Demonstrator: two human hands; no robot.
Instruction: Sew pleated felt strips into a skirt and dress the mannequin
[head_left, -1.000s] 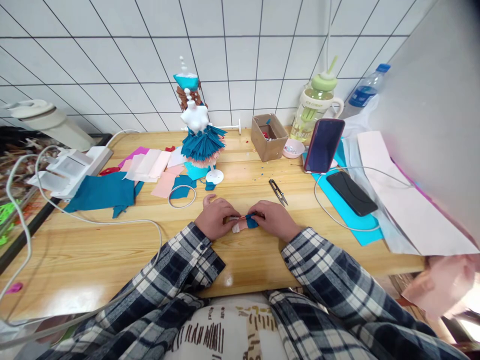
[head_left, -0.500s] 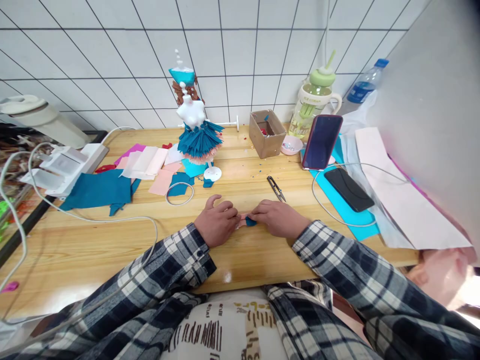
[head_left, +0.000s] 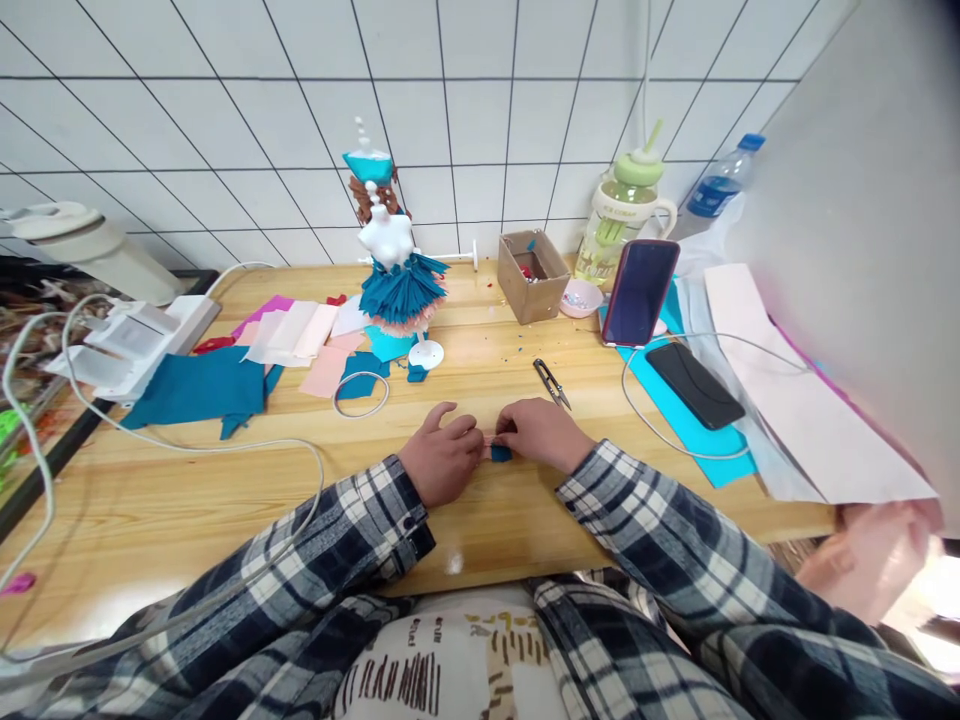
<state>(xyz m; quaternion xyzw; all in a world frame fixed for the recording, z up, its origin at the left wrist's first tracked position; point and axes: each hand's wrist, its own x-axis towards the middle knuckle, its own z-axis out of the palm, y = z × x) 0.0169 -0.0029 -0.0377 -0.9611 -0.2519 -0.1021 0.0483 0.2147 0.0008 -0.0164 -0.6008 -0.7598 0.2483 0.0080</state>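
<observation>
A small pink and dark-blue piece of crepe-like paper [head_left: 500, 454] lies low over the wooden tabletop between my hands. On its left, pink end, my left hand [head_left: 442, 457] is closed, its index finger raised. My right hand [head_left: 544, 433] pinches the top of the piece from the right, its fingertips partly hidden. Just beyond that hand lies a pair of black thread snips [head_left: 552, 382]. Farther back, a white miniature dress form [head_left: 386, 240] wears a pleated dark-blue skirt [head_left: 403, 290] with a pink layer beneath.
Loose paper sheets [head_left: 289, 333] and a dark-blue sheet [head_left: 199, 385] spread at the left, crossed by a white cable [head_left: 202, 440]. A small cardboard box [head_left: 534, 290], a pink dish of beads [head_left: 581, 298], a propped phone [head_left: 641, 293] and a flat black phone [head_left: 696, 385] stand or lie rightward.
My right hand has shifted slightly left over the piece and its wrist looks more raised. The left hand keeps its hold. The whole view has tipped up slightly.
</observation>
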